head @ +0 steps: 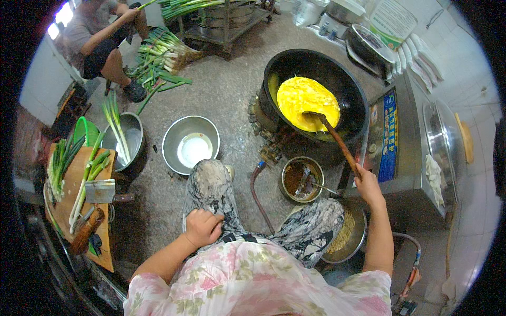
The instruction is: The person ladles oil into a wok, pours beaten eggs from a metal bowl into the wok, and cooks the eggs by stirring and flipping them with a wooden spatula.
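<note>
My right hand (368, 185) grips the end of a long wooden paddle (340, 144). The paddle slants down into a large black wok (354, 89), its blade partly sunk in a yellow, egg-like mass (306, 98). That mass lies in the wok's bottom, smooth near the blade and ruffled at the far side. On my left thigh rests my left hand (204, 226), fingers curled and holding nothing. Below the wok, between my knees, stands a small metal pot (285, 170) of dark brown sauce with a metal ladle (325, 189) in it.
A burner (272, 148) with a hose (255, 189) sits beneath the wok. Left stand a metal basin (169, 142) and a cutting board (104, 258) with scallions and a cleaver (100, 191). Grain-like pieces fill a bowl (359, 241) by my right knee. Another person (112, 43) handles scallions (166, 51).
</note>
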Available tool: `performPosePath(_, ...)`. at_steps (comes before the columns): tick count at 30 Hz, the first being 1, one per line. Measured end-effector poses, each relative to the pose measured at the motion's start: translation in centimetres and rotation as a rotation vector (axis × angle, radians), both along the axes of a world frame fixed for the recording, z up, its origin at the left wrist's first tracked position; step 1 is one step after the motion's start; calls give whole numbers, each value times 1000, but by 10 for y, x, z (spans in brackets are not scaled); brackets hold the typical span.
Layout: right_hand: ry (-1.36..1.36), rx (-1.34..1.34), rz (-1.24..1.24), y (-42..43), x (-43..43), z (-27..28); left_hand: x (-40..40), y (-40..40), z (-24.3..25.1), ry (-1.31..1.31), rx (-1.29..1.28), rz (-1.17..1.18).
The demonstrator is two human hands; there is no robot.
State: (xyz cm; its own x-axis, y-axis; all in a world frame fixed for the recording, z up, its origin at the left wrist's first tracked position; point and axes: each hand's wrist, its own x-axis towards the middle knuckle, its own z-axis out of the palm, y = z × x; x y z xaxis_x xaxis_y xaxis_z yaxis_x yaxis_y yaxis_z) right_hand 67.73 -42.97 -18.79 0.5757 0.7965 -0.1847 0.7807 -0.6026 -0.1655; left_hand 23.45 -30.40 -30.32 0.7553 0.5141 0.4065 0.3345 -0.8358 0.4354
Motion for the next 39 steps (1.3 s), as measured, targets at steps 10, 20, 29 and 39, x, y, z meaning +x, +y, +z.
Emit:
performPosePath(10,-32,128,-1,43,8,-51,1,2,-1,-2,7,-14)
performPosePath(20,-62,157,-128,92,18,-69,1,2,1,32,-2,-16)
performPosePath(29,-190,91,-102,119,34,-67,3,3,5,45,15,-19)
performPosePath(39,-326,-186,-151,115,36,-51,3,1,2,16,29,-10)
